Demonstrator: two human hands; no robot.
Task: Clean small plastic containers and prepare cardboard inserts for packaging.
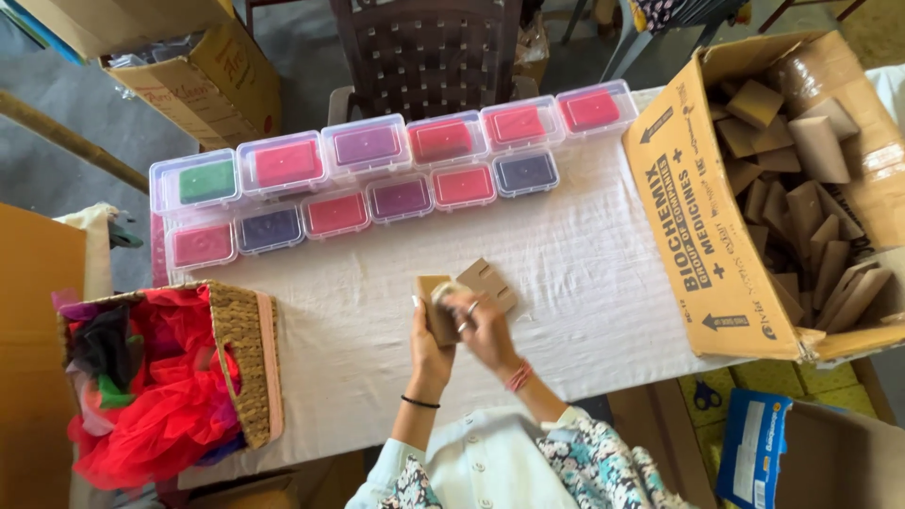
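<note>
**Both hands on a flat cardboard piece**

Close under me, my left hand (432, 332) and right hand (483, 325) meet over the table (584, 283), fingers closed around a small folded cardboard blank (464, 290), held up off the cloth so both can work its flaps. Clear boxes (377, 179) line the far edge.

Clear lidded boxes (377, 174): twelve, in two rows of six across the upper counter (584, 283).
Large open cartons (754, 188): one at right, one upper left.
Woven baskets (247, 358): one, lower left.
Hands (429, 325): two, mid-frame.
Flat card pieces (485, 281): one held.
</note>
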